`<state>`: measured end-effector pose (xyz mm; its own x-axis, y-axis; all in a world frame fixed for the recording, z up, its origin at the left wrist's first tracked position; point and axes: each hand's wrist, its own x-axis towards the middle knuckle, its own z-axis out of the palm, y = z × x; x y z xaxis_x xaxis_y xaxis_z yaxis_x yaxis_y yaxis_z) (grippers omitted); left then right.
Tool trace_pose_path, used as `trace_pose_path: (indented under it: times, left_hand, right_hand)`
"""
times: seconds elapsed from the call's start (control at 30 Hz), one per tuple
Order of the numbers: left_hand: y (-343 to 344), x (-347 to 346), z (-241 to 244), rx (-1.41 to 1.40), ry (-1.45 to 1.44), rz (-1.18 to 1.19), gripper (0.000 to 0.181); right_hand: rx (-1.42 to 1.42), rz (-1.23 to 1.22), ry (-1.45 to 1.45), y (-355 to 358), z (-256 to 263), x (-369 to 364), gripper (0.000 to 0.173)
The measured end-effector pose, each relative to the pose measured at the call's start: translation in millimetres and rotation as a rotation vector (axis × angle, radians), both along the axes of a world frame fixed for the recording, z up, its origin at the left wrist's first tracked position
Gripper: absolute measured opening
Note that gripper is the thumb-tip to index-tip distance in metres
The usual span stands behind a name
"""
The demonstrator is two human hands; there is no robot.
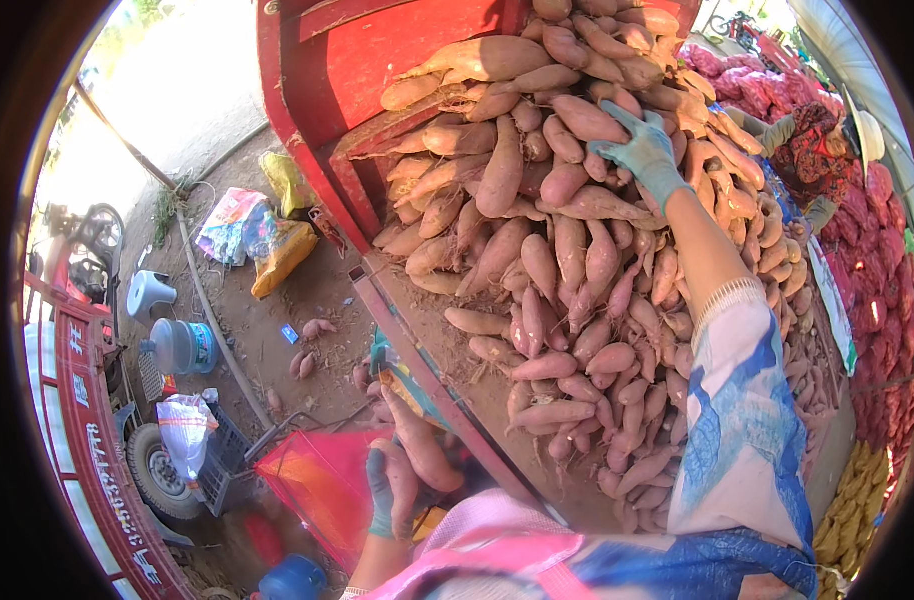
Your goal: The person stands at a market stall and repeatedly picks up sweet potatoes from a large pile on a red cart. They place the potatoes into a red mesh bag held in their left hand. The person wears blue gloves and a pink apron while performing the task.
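Observation:
My right hand (641, 150), in a pale teal glove, reaches into a large heap of sweet potatoes (569, 255). Its thumb and fingers are around the end of one reddish sweet potato (588, 118) on the upper part of the heap. Low in the view, my left hand (382, 491), gloved alike, grips a sweet potato (401, 480). A longer sweet potato (419, 439) is right beside it; whether the left hand also supports that one I cannot tell. Below that hand a red mesh bag (314, 480) hangs open by a metal frame.
The heap lies in a red truck bed (322, 67), with a metal edge (442, 390) in front of me. Left are a water jug (179, 346), a stool (149, 294) and a black crate (224, 457). At right, a person (813, 154) bends near stacked red mesh sacks (873, 277).

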<state>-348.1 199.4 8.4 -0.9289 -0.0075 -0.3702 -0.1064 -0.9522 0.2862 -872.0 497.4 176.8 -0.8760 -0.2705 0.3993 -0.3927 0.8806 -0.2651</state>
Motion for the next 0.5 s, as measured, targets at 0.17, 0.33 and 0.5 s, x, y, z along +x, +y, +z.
trace_pose_path:
  times: [0.17,0.33,0.5]
  left_hand:
    - [-10.3,6.3,0.1,-0.106,-0.024,0.003,0.087]
    - [-34.0,55.3,6.3,-0.091,-0.125,0.132,0.087]
    - [-75.1,119.2,30.2,-0.206,-0.216,0.255,0.080]
  right_hand:
    - [-0.110,-0.039,0.395,78.5,-20.4,15.9,0.068]
    - [-1.214,0.182,-0.846,90.0,-30.9,139.9,0.035]
    - [-1.199,0.264,-1.445,-7.8,-115.1,332.6,0.049]
